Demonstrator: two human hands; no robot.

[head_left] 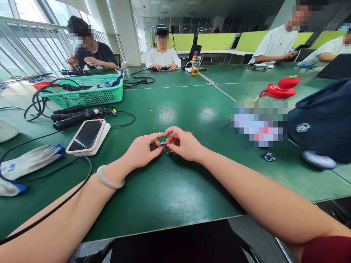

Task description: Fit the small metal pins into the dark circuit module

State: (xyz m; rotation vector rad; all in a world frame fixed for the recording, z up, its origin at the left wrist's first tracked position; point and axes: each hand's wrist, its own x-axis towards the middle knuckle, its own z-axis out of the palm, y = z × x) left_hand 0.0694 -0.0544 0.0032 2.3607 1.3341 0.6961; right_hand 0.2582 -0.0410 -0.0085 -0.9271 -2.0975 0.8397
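The left hand (141,149) and right hand (188,146) are together, fingertips closed on a small metallic piece (162,145) over the green bench (178,199). From there, a shiny object (270,157) lies at three o'clock, a phone (87,137) at nine, a basket (90,95) at ten, a bottle (195,66) near one.

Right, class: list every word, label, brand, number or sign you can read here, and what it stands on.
None can be read for certain.
White-and-blue glove: blue marks, too blurred.
Navy bag: round pale emblem, too small.
Black device: pale marking, too small.
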